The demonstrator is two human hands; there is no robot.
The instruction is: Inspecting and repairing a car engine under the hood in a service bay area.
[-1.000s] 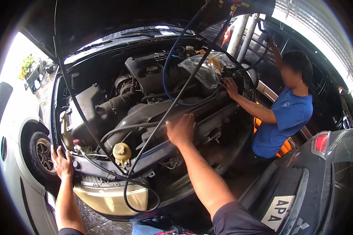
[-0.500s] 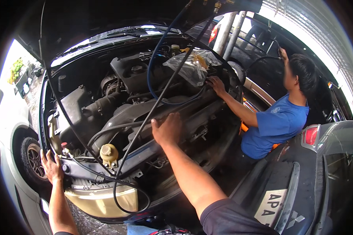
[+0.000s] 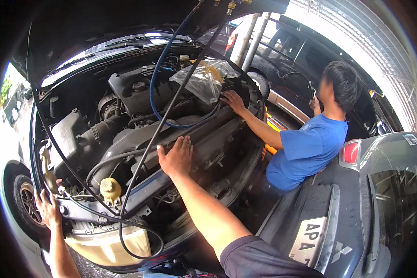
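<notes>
Running across the front of the open engine bay, the long, dark metal crossbar (image 3: 148,189) looks stiff, heavy and fixed, best held along its front edge, clear of the thin black rubber hose (image 3: 186,80), which should flex easily. The right hand (image 3: 176,157) is above it, palm down, thumb spread, contact unclear; the left hand (image 3: 49,209) spreads its fingers at the black fender edge (image 3: 34,157).

The left hand (image 3: 48,208) is near the headlight (image 3: 107,246), the right hand (image 3: 176,157) perhaps touching the front panel (image 3: 146,186).
</notes>
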